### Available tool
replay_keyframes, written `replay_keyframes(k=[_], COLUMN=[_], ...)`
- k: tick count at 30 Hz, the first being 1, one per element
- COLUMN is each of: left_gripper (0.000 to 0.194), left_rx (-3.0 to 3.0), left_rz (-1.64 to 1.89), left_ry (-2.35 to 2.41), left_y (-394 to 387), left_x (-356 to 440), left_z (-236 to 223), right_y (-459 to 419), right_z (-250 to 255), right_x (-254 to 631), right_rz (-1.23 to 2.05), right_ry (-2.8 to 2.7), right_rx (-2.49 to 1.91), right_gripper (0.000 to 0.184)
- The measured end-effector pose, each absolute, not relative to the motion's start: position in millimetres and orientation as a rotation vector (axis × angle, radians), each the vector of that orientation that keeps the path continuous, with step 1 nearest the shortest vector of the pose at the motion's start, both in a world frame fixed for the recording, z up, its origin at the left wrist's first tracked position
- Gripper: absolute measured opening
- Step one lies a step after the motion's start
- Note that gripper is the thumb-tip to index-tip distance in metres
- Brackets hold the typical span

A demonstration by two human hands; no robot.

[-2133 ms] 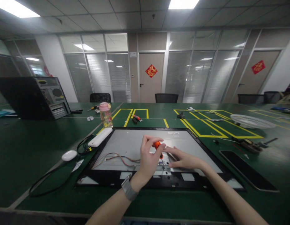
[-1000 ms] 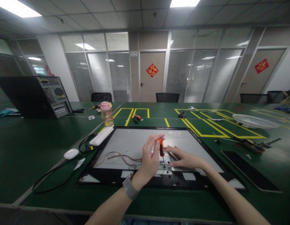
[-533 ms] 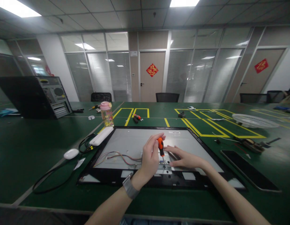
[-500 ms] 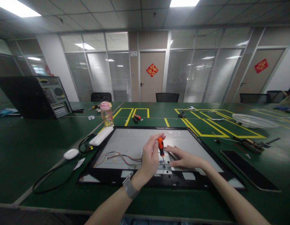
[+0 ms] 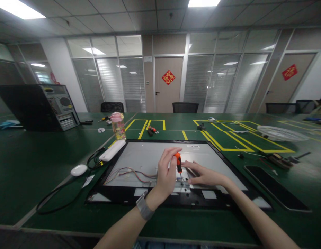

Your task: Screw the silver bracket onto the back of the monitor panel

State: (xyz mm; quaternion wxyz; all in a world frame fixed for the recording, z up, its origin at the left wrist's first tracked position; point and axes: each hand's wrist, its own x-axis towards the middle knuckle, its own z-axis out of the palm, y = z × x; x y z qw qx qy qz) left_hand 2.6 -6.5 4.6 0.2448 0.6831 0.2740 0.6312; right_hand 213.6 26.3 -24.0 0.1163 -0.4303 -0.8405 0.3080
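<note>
An orange-and-black screwdriver stands nearly upright, its tip down on a small metal bracket at the lower middle of a display panel. My left hand, with a grey watch on the wrist, is closed on the screwdriver's handle. Fingers stretched, my right hand lies on the panel just right of the screwdriver, thumb apart from the other fingers. What lies beneath that palm is partly hidden. Thin coloured wires run over the panel's grey back to the left of my hands.
Left of the panel are a white bar-shaped object, a white mouse, a pink-lidded bottle and a computer tower. On the right lie a phone-like black slab, a dark tool and a white round tray.
My left fingers have straightened and shifted around the screwdriver handle, which has turned more upright than two seconds ago. My right hand stays in place. The view has shifted slightly.
</note>
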Motion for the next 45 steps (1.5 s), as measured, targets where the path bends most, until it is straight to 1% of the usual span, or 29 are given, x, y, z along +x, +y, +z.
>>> replay_keyframes(k=[2,8,10,13,15,18,23,30,36,42,45], left_gripper=[0.029,0.014,0.017,0.028,0.031,0.028,0.016,0.032,0.019,0.029,0.027], left_rx=[1.835,1.882,1.899,1.894,1.864,1.852,1.901,1.884,1.915,1.900,1.866], left_rz=[1.720,1.784,1.771,1.730,1.714,1.722,1.775,1.719,1.817,1.774,1.764], left_ry=[0.742,0.825,0.825,0.763,0.741,0.752,0.801,0.735,0.830,0.767,0.769], left_y=[-6.0,-5.1,-5.7,-6.5,-6.5,-6.1,-5.4,-5.6,-3.9,-4.6,-4.7], left_x=[3.4,5.3,4.2,2.2,2.0,3.4,5.2,2.2,5.7,3.5,3.3], left_z=[5.0,3.0,2.9,3.9,4.8,5.6,4.5,3.8,3.4,4.7,4.8], right_y=[26.1,26.7,27.3,28.5,28.9,28.2,26.0,26.7,26.0,27.4,28.2], right_z=[-24.0,-24.2,-25.0,-27.2,-28.1,-27.2,-24.2,-25.4,-23.8,-25.2,-26.4], right_x=[213.8,214.6,214.9,215.7,216.0,215.7,214.5,215.0,214.0,214.5,215.0], right_rz=[0.907,0.907,0.907,0.903,0.902,0.907,0.913,0.911,0.921,0.911,0.908], right_ry=[-2.456,-2.470,-2.472,-2.471,-2.463,-2.457,-2.461,-2.462,-2.468,-2.460,-2.459], right_rx=[-1.269,-1.242,-1.246,-1.246,-1.248,-1.259,-1.247,-1.257,-1.235,-1.259,-1.262], right_gripper=[0.078,0.078,0.078,0.077,0.077,0.077,0.078,0.076,0.077,0.077,0.077])
